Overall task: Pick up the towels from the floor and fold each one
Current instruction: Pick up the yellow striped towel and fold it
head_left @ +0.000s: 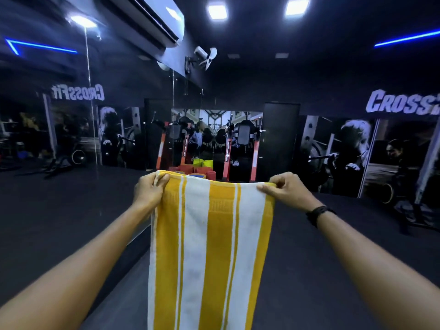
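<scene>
Yellow-and-white striped towel (207, 246) held up in front of the person, hanging lengthwise off the dark floor (309, 270). Left hand (150, 189) pinches the upper left corner; right hand (284, 190), with a black wristband (317, 214), pinches the upper right corner. Top edge stretched between them.

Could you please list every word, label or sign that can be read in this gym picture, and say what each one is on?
"CROSS", cut off by the frame edge: large pale lettering on the dark wall at the right.
"CROSSFIT", mirrored: its reflection in the mirror wall at the left.
White lettering on the red uprights of the rack: too small and blurred to read.
The striped towel and the wristband show no text.
</scene>
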